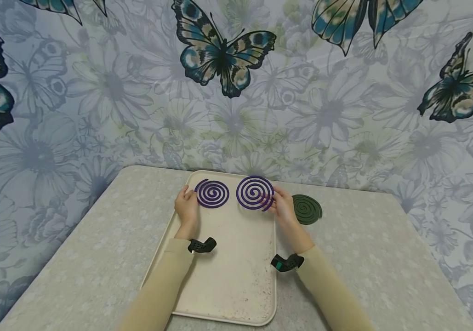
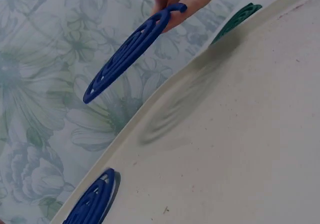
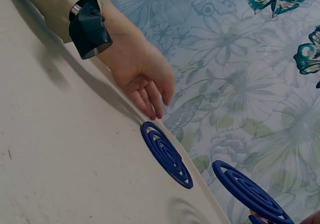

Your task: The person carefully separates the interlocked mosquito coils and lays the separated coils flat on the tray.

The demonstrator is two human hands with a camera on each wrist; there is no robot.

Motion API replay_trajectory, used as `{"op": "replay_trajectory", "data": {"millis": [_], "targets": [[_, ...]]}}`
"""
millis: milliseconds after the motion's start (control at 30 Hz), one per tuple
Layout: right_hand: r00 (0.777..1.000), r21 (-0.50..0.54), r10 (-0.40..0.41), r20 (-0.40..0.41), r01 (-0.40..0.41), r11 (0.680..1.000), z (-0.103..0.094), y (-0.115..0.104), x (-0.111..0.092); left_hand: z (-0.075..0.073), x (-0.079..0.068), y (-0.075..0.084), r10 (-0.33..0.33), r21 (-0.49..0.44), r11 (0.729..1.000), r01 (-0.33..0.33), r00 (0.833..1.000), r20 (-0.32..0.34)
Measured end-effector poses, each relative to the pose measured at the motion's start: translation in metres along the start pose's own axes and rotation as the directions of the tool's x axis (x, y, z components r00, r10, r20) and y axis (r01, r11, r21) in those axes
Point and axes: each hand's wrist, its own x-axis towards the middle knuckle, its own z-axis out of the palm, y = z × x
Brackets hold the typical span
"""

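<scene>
Above the tray's far right part, my right hand (image 1: pixel 285 208) pinches a purple spiral mosquito coil (image 1: pixel 254 193) by its edge. The left wrist view shows that coil (image 2: pixel 127 52) tilted in the air, its shadow below. A second purple mosquito coil (image 1: pixel 212 194) lies flat at the tray's far left. Beside it is my left hand (image 1: pixel 187 209), at the tray's left rim. In the right wrist view the left hand (image 3: pixel 142 74) has loosely bent fingers, their tips close to the lying coil's (image 3: pixel 167 156) edge; whether they touch it I cannot tell.
The cream tray (image 1: pixel 224 266) has a raised rim and reddish specks at its near right. A dark green mosquito coil (image 1: pixel 306 209) lies on the patterned tabletop (image 1: pixel 364 257) right of the tray. Behind the table hangs a butterfly-and-flower backdrop (image 1: pixel 236 119).
</scene>
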Motion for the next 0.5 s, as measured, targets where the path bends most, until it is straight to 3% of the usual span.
{"op": "replay_trajectory", "data": {"millis": [367, 500], "targets": [[0.999, -0.145, -0.007, -0.035, 0.002, 0.989, 0.011, 0.021, 0.019, 0.003, -0.002, -0.001, 0.033, -0.031, 0.999, -0.033, 0.999, -0.003], [0.999, -0.137, -0.032, -0.005, 0.031, 0.99, 0.012, 0.024, 0.019, 0.005, -0.003, -0.002, 0.046, -0.063, 0.997, -0.045, 0.999, 0.008]]}}
